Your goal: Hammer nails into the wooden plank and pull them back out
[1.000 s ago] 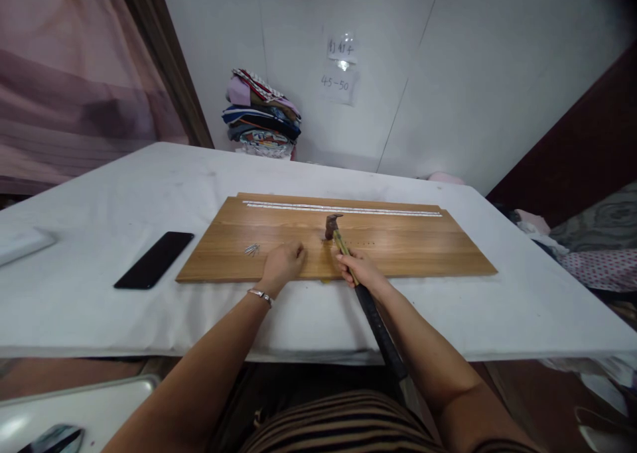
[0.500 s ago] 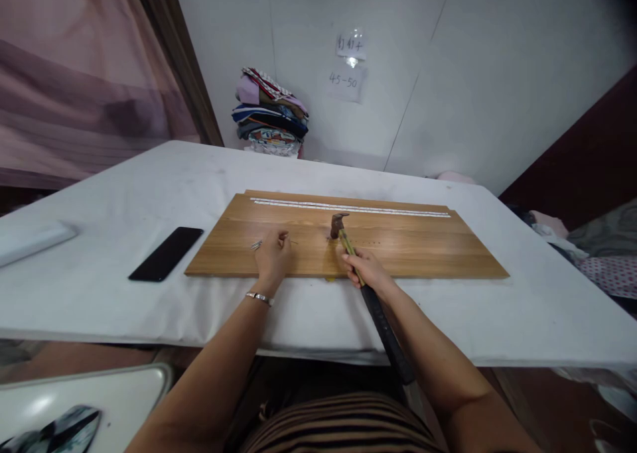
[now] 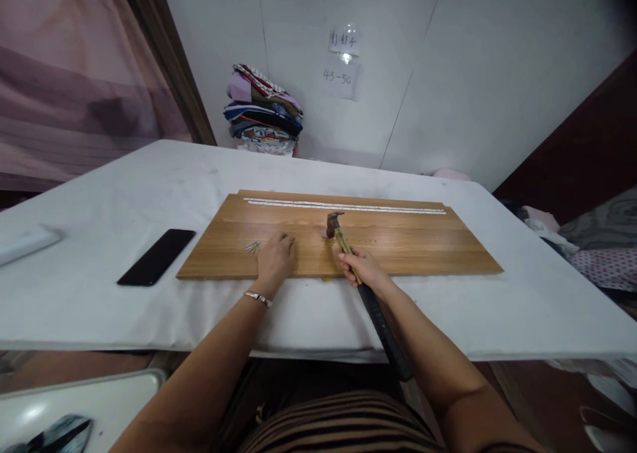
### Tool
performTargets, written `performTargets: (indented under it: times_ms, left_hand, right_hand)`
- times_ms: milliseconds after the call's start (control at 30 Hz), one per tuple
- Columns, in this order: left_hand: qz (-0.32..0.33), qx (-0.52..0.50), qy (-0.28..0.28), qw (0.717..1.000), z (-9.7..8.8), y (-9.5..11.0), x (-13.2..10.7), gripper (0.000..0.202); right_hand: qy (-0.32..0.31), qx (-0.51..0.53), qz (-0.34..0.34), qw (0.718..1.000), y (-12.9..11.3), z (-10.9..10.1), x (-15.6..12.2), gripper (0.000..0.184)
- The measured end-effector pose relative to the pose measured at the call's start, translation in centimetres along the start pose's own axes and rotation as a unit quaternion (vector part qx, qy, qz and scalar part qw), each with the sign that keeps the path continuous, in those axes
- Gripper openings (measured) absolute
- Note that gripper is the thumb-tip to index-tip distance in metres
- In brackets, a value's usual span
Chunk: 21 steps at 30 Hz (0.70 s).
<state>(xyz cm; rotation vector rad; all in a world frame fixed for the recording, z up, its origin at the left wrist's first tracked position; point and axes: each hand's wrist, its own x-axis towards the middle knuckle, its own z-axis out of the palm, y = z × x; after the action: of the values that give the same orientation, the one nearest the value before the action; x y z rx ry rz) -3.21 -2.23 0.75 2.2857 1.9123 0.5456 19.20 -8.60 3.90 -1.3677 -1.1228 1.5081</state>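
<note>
A claw hammer with a rusty head, yellowish shaft and black grip is in my right hand, whose fingers wrap round the shaft below the head. The head hovers over or rests near the middle of a brown wooden board; I cannot tell whether it touches. On the board's left half, my left hand has its fingers curled and pinched low over the wood, around a thin nail mostly hidden by the fingertips. Several loose silver nails lie just left of that hand. A row of small dark dots marks the wood right of the hammer.
Two white measuring strips run along the board's far edge. A black phone lies left of the board on the white-covered table. Folded clothes are stacked at the wall, and a white chair stands lower left.
My left hand has turned over slightly and its fingertips are lower on the board, so the nail shows less. The hammer and right hand hold nearly still; the view has shifted a little.
</note>
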Motion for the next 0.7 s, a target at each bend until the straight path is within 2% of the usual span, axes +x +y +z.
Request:
performTargets:
  times_ms: [233,700]
  left_hand:
    - [0.010,0.017,0.002,1.000,0.11,0.16,0.14,0.040]
    - [-0.032,0.022,0.002,0.999,0.15,0.25,-0.02,0.042]
  right_hand:
    - [0.002,0.004,0.004,1.000,-0.20,0.06,0.02,0.021]
    - [-0.009,-0.010,-0.007,1.000,0.13,-0.03,0.31,0.015]
